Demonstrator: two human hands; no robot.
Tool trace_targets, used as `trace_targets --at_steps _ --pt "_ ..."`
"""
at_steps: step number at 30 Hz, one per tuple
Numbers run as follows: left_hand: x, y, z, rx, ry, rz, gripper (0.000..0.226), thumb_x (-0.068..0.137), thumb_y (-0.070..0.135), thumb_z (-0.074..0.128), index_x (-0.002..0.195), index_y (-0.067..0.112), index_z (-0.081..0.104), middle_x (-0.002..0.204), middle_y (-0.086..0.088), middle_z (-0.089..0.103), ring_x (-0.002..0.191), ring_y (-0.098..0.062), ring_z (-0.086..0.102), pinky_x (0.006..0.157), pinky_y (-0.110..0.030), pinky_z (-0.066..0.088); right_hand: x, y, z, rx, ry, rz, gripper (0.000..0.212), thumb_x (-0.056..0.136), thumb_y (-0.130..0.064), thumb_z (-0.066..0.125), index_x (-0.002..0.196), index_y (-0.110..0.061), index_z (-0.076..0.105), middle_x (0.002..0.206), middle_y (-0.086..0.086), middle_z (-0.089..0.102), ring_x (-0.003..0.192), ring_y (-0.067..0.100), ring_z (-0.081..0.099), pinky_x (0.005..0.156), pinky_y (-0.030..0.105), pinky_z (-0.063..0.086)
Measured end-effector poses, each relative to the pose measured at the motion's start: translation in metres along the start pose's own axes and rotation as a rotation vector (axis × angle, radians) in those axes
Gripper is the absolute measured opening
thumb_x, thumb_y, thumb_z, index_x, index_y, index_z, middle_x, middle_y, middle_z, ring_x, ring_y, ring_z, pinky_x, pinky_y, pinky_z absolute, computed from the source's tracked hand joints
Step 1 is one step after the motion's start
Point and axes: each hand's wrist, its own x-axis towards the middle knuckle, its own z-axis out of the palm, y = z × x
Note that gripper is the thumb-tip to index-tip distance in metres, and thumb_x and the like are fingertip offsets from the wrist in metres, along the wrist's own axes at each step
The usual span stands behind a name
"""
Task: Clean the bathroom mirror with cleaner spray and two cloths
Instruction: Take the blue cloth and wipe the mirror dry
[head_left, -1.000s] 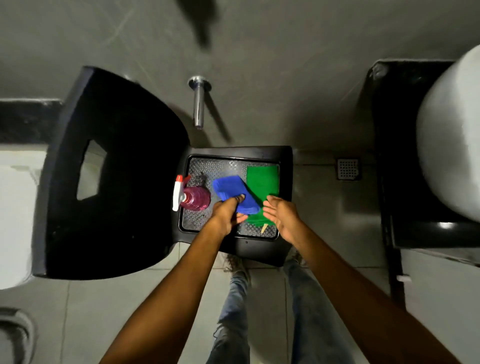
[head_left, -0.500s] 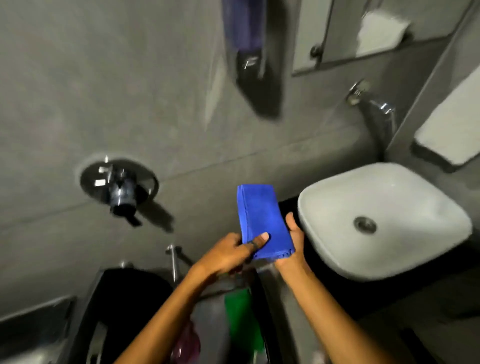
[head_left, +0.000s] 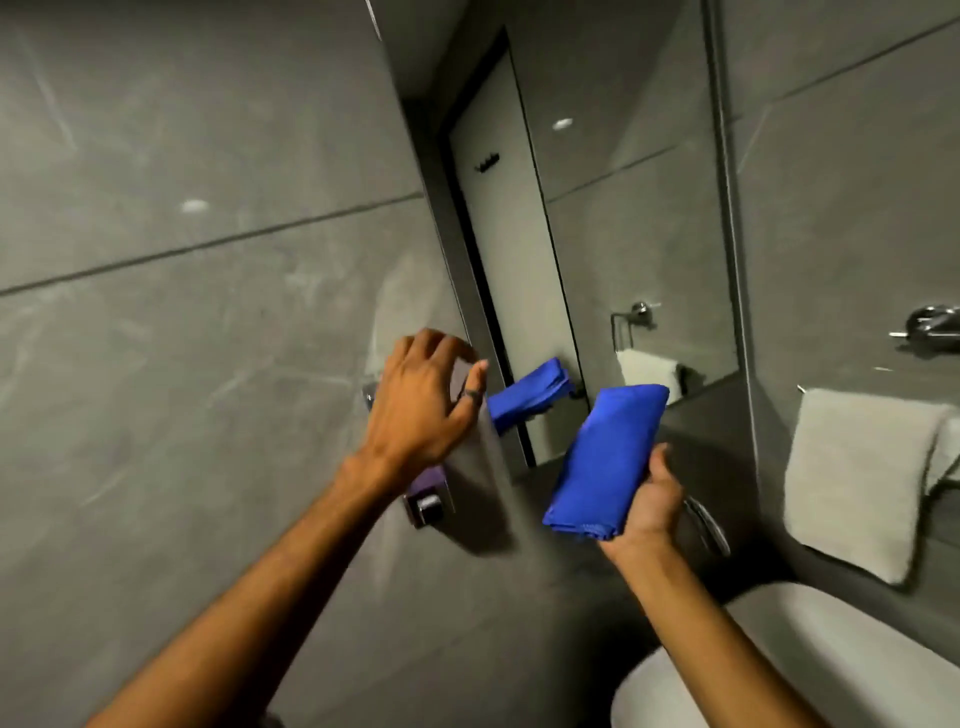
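Holding the folded blue cloth (head_left: 605, 460) in the right hand (head_left: 649, 499), the person stands near the bathroom mirror (head_left: 597, 234); right hand grasps the cloth from underneath at its near end, palm under it, thumb on the right edge; likely carried flat and folded so a clean broad face is ready for wiping; cloth is in the air, just near of the mirror's lower edge, apart from the glass; its reflection shows in the mirror to the left of it.

Cloth long axis runs from near-left to far-right, tilted steeply up; far short end points up toward the mirror, near end sits in the palm; folds stay neat, nothing dangling.

Left hand (head_left: 421, 405) is released, fingers spread and slightly curled, grasping nothing; it hovers over the top of a wall-mounted dispenser (head_left: 431, 493) on the grey tiled wall (head_left: 182, 312) left of the mirror; cannot tell if it touches the dispenser; probably just freed from the cloth.

White sink (head_left: 805, 665) sits near-right below; grey towel (head_left: 857, 478) hangs on the right wall; no spray bottle or second cloth in view; judging by that, wiping not yet begun.
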Motion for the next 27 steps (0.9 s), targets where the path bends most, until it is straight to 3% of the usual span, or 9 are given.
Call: trace_targets --at_steps 2,4,5,6,8,10,15,19,27 --pt "0.048 -0.02 -0.007 0.186 0.084 0.133 0.033 0.099 0.036 0.053 0.12 0.014 0.065 0.126 -0.014 0.061 0.119 -0.035 0.055 0.097 -0.042 0.04 0.024 0.005 0.031 -0.086 -0.07 -0.089 0.052 0.101 -0.056 0.029 0.105 -0.019 0.066 0.095 0.007 0.071 0.088 0.025 0.067 0.08 0.034 0.052" --pt "0.087 -0.041 -0.014 0.276 0.109 0.165 0.041 0.098 0.034 0.052 0.132 0.012 0.06 0.143 -0.015 0.055 0.141 -0.037 0.044 0.108 -0.045 0.035 0.044 0.021 0.051 -0.283 -0.221 -0.26 0.042 0.106 -0.045 0.024 0.126 -0.026 0.057 0.123 -0.001 0.063 0.116 0.014 0.059 0.093 0.027 0.05" --pt "0.101 -0.052 -0.018 0.325 0.096 0.163 0.048 0.098 0.034 0.051 0.139 0.011 0.055 0.153 -0.017 0.049 0.15 -0.036 0.034 0.116 -0.047 0.03 0.052 0.034 0.054 -0.471 -0.313 -0.415 0.041 0.108 -0.038 0.021 0.141 -0.031 0.044 0.144 -0.01 0.05 0.135 0.003 0.047 0.107 0.022 0.042" --pt "0.111 -0.063 -0.02 0.386 0.081 0.164 0.055 0.099 0.036 0.049 0.147 0.009 0.049 0.161 -0.018 0.04 0.156 -0.035 0.024 0.124 -0.048 0.021 0.058 0.052 0.053 -0.747 -0.413 -0.582 0.044 0.107 -0.034 0.02 0.15 -0.037 0.027 0.159 -0.017 0.03 0.147 -0.004 0.026 0.121 0.021 0.025" --pt "0.124 -0.083 -0.02 0.517 0.065 0.184 0.066 0.1 0.04 0.043 0.158 0.009 0.034 0.17 -0.017 0.024 0.159 -0.034 0.011 0.129 -0.047 0.002 0.075 0.091 0.038 -1.355 -0.514 -0.978 0.053 0.105 -0.036 0.02 0.157 -0.036 0.008 0.168 -0.011 0.005 0.156 0.01 0.001 0.127 0.034 0.0" --pt "0.127 -0.096 -0.014 0.614 0.057 0.186 0.071 0.102 0.045 0.035 0.163 0.015 0.018 0.173 -0.012 0.01 0.16 -0.032 0.001 0.129 -0.048 -0.007 0.085 0.121 0.021 -1.657 -0.445 -1.154 0.058 0.103 -0.043 0.021 0.159 -0.029 0.011 0.169 0.0 0.005 0.156 0.027 0.003 0.125 0.051 0.003" --pt "0.13 -0.109 -0.001 0.696 0.147 0.217 0.071 0.104 0.057 0.022 0.164 0.022 0.009 0.174 -0.006 0.009 0.161 -0.03 0.001 0.13 -0.053 -0.001 0.102 0.131 0.016 -1.69 -0.288 -1.214 0.059 0.102 -0.044 0.025 0.158 -0.03 0.016 0.168 0.005 0.012 0.155 0.032 0.01 0.124 0.054 0.008" --pt "0.129 -0.112 0.003 0.707 0.171 0.208 0.074 0.102 0.06 0.017 0.165 0.023 0.005 0.174 -0.006 0.004 0.161 -0.03 -0.001 0.129 -0.055 -0.001 0.141 0.078 0.014 -1.553 0.044 -1.136 0.059 0.101 -0.039 0.025 0.156 -0.021 0.023 0.163 0.015 0.026 0.152 0.034 0.021 0.123 0.052 0.018" --pt "0.129 -0.112 0.01 0.698 0.252 0.216 0.075 0.1 0.058 0.02 0.165 0.024 0.004 0.175 -0.004 0.003 0.161 -0.027 -0.004 0.13 -0.055 -0.001 0.248 -0.071 -0.016 -1.473 0.132 -0.995 0.062 0.099 -0.043 0.016 0.157 -0.021 0.018 0.167 0.008 0.012 0.155 0.026 0.01 0.125 0.05 0.012"
